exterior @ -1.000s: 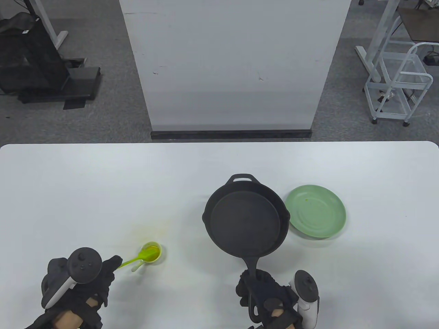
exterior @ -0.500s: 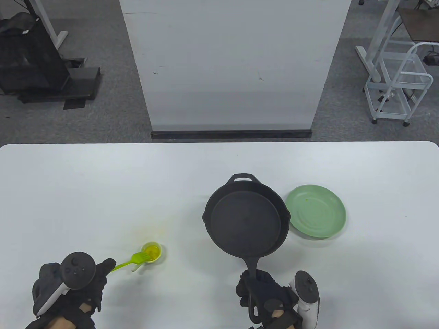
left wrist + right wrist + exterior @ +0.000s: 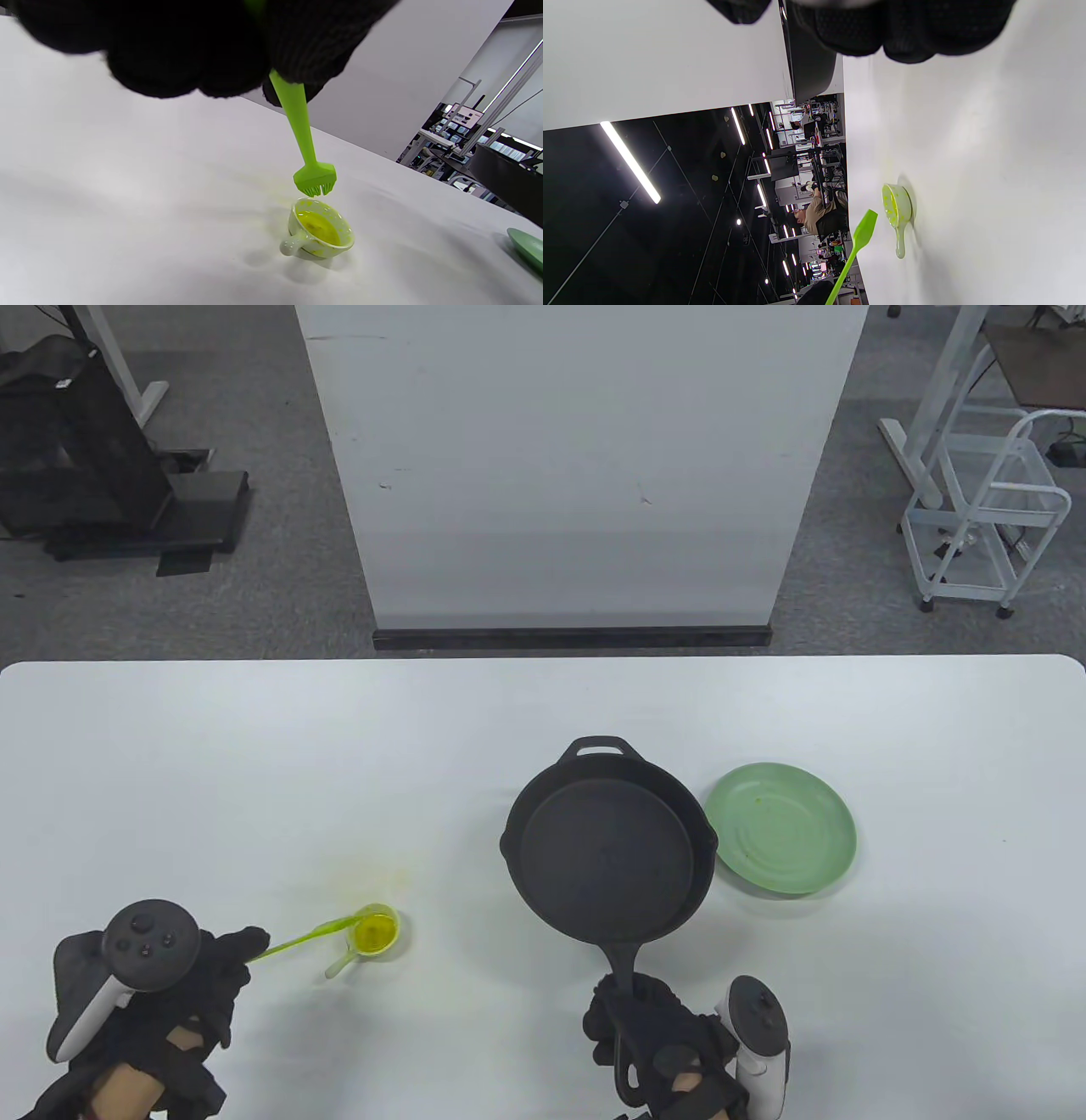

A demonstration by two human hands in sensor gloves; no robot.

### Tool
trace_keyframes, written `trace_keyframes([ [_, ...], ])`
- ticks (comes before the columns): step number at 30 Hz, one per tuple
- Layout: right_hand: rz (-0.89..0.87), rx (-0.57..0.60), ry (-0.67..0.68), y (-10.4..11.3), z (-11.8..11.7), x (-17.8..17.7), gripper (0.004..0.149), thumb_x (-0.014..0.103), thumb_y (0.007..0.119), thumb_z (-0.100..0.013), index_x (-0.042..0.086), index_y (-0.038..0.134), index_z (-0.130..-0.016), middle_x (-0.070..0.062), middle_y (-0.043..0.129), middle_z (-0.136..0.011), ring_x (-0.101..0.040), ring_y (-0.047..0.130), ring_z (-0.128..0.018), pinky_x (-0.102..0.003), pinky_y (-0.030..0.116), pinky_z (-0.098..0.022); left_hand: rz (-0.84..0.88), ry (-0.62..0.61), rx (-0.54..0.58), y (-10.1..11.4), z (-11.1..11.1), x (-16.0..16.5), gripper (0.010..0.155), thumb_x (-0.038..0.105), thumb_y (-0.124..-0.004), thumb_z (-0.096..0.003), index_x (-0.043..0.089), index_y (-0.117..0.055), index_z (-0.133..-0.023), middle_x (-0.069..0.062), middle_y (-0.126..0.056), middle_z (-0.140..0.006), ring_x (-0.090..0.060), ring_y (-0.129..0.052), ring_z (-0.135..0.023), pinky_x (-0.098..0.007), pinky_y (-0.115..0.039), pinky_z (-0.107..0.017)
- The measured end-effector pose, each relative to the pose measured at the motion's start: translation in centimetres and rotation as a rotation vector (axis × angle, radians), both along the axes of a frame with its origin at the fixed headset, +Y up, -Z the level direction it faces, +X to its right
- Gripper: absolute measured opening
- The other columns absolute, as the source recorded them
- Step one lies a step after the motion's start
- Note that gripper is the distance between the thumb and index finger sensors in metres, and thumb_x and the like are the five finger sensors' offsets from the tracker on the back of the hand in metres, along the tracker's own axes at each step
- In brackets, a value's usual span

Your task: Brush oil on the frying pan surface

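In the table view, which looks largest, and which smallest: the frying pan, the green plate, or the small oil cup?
1. frying pan
2. green plate
3. oil cup

All three rest on the same table, so the order is reliable.

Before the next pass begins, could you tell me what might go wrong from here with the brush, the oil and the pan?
1. The green brush, held by the left hand, hangs just above the small oil cup; carried across bare table to the frying pan, it may drip. Yellow stains already lie by the cup.
2. The cup is light-looking; a low brush could tip it.
3. The right hand grips the pan's handle; the pan's rim overlaps the green plate and may nudge it.
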State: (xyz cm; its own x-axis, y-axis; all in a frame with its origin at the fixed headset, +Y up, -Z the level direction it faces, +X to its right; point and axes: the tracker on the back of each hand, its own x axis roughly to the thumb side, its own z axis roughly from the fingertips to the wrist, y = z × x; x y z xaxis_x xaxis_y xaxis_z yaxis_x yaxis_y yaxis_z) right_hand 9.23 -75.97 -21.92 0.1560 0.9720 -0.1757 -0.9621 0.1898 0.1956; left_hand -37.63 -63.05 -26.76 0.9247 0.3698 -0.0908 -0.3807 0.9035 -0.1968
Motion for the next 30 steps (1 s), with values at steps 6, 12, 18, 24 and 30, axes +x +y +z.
trace_keyframes([
  [6,-0.003,0.002,-0.006,0.0,0.0,0.1,0.054,0.038,0.069,-0.045,0.001,0.058,-0.083,-0.019,0.073,-0.073,-0.044,0.077,-0.064,-0.043,0.076,-0.040,0.199,0.054,-0.166,-2.1,-1.7,-1.3,0.046,0.029,-0.072,-0.0480,0.020,-0.079,-0.092,-0.009,-0.093,-0.061,-0.035,-0.091,-0.043,-0.046,-0.079,-0.032],
  [12,-0.003,0.006,-0.007,0.1,0.0,0.1,0.054,0.038,0.069,-0.045,0.001,0.058,-0.083,-0.019,0.073,-0.073,-0.044,0.077,-0.064,-0.043,0.076,-0.039,0.229,0.084,-0.222,-3.0,-2.2,-2.1,0.045,0.031,-0.072,-0.0480,0.020,-0.080,-0.091,-0.007,-0.095,-0.055,-0.033,-0.092,-0.037,-0.044,-0.080,-0.027],
  [18,-0.003,0.004,-0.013,0.1,0.1,0.1,0.054,0.038,0.069,-0.045,0.001,0.057,-0.083,-0.018,0.072,-0.074,-0.044,0.077,-0.065,-0.043,0.076,-0.040,0.220,0.099,-0.207,-2.1,-2.0,-3.0,0.045,0.032,-0.072,-0.0477,0.018,-0.080,-0.090,-0.006,-0.096,-0.053,-0.032,-0.093,-0.035,-0.043,-0.080,-0.026],
  [24,-0.001,0.010,-0.010,0.1,0.1,0.1,0.054,0.038,0.069,-0.045,0.001,0.057,-0.083,-0.018,0.072,-0.073,-0.044,0.077,-0.064,-0.043,0.076,-0.040,0.240,0.092,-0.212,-2.3,-2.0,-2.7,0.046,0.032,-0.072,-0.0478,0.018,-0.080,-0.090,-0.006,-0.096,-0.053,-0.032,-0.093,-0.036,-0.044,-0.080,-0.026],
  [30,-0.003,0.009,-0.011,0.1,0.1,0.1,0.054,0.038,0.069,-0.045,0.001,0.057,-0.083,-0.019,0.072,-0.073,-0.044,0.077,-0.064,-0.043,0.076,-0.040,0.207,0.116,-0.184,-1.9,-2.0,-2.8,0.045,0.033,-0.073,-0.0477,0.017,-0.082,-0.088,-0.006,-0.096,-0.052,-0.032,-0.093,-0.035,-0.044,-0.080,-0.026],
])
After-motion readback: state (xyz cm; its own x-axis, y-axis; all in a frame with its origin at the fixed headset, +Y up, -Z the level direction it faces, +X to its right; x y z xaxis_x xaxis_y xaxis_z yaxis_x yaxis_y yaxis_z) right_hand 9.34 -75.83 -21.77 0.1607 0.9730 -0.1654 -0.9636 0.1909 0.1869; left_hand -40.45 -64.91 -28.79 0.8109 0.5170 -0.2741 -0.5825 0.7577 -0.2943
